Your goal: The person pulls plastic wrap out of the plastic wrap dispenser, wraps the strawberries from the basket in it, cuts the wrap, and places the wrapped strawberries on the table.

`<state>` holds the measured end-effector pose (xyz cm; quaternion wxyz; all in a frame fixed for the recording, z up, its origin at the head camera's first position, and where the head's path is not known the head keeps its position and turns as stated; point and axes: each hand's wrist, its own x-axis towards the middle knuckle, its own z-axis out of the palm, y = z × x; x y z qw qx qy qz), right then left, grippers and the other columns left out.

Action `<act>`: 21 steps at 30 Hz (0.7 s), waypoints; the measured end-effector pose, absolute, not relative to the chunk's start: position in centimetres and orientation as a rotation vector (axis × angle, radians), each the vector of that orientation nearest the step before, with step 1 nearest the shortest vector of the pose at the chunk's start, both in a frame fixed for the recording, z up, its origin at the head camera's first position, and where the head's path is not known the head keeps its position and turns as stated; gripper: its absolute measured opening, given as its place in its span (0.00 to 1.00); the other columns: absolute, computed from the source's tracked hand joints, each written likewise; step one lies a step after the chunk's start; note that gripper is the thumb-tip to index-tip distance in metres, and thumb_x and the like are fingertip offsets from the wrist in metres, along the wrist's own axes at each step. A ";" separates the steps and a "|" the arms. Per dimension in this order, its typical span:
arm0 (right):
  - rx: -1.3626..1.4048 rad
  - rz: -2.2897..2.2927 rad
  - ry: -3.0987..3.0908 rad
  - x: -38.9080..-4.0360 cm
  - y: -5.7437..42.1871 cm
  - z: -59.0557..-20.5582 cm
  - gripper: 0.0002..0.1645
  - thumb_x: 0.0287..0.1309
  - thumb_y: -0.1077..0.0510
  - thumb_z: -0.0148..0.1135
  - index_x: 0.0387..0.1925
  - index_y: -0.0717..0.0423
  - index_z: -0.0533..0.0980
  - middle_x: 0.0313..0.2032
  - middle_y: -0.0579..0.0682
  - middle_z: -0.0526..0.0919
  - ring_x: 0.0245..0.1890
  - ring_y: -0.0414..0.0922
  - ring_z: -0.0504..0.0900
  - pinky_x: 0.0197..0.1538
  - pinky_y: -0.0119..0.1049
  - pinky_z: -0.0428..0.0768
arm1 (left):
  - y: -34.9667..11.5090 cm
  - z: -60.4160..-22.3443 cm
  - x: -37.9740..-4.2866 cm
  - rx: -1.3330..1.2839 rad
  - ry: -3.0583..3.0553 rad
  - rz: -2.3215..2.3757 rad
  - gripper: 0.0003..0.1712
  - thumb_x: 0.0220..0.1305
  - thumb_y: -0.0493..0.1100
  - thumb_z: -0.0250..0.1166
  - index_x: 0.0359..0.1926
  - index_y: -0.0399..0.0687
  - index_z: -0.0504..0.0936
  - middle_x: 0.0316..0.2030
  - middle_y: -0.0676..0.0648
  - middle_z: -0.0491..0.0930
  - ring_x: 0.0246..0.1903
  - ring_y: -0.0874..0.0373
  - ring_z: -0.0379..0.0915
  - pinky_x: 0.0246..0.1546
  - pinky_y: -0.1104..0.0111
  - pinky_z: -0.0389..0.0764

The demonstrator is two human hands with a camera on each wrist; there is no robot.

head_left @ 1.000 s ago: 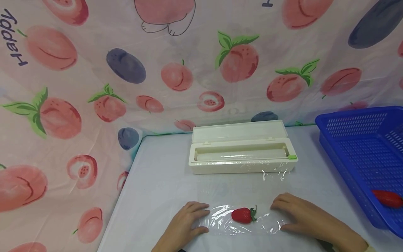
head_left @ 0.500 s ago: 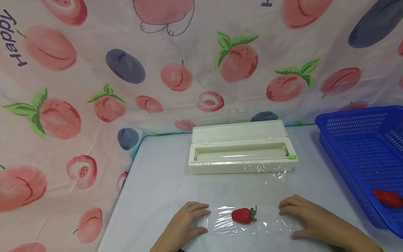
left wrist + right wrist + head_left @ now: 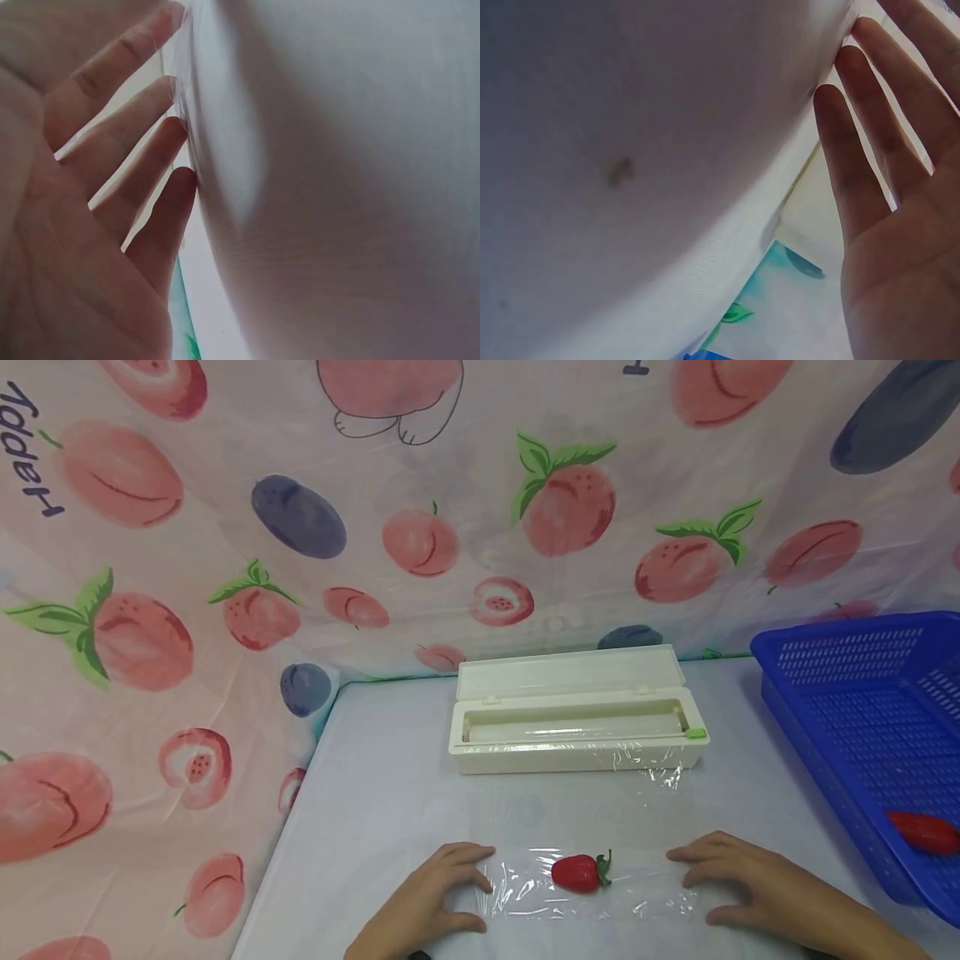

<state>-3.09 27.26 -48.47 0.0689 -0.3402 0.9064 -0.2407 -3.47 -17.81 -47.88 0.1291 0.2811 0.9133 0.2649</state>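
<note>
A red strawberry [image 3: 575,873] with a green stem lies on its side on a sheet of clear plastic wrap [image 3: 517,897]. The wrap stretches toward me from a long white dispenser box [image 3: 577,760], whose lid stands up and whose roll shows inside. At the wrap's left edge is my left hand [image 3: 423,902], fingers spread, thumb apart. My right hand [image 3: 761,885] stays by the right edge in a similar pose. Both wrist views show loosely straight fingers, tips down at the white surface: the left hand [image 3: 97,180] and the right hand [image 3: 900,180]. Neither holds the strawberry.
A blue perforated basket [image 3: 817,768] stands at the right, with a long red item [image 3: 922,832] in it. A fruit-print cloth [image 3: 450,468] hangs behind and to the left of the white table [image 3: 360,777]. A green slider [image 3: 696,734] sits on the box's right end.
My right hand has shifted right, off the wrap's edge. My left hand has drawn slightly left and down. Strawberry, box and basket stay where they were.
</note>
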 end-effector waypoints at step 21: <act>-0.922 -0.695 2.721 -3.2 26.7 -48.1 0.05 0.57 0.41 0.67 0.37 0.23 0.83 0.53 0.35 0.83 0.52 0.38 0.78 0.49 0.33 0.83 | -18.3 -48.1 -3.8 0.908 2.660 0.813 0.05 0.52 0.51 0.75 0.28 0.68 0.85 0.63 0.59 0.75 0.66 0.58 0.66 0.64 0.61 0.73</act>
